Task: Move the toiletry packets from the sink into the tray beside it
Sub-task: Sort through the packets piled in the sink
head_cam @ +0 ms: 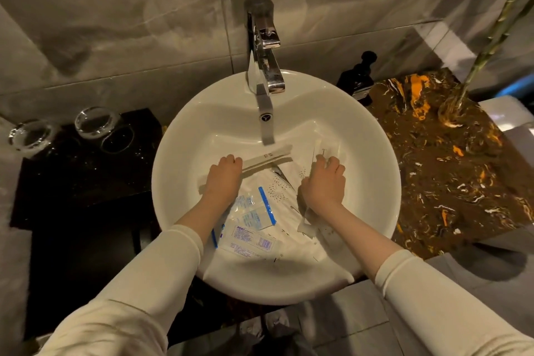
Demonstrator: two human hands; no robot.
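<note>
Several white toiletry packets with blue print lie heaped in the round white sink. My left hand grips a long narrow white packet that points toward the tap. My right hand grips a thin clear-wrapped packet that runs down past the wrist; its upper end shows by the fingers. Both hands are inside the bowl. The black tray lies to the left of the sink.
A chrome tap overhangs the back of the bowl. Two clear glasses stand at the tray's far end. A dark bottle and a glass vase with green stems stand on the marbled counter to the right.
</note>
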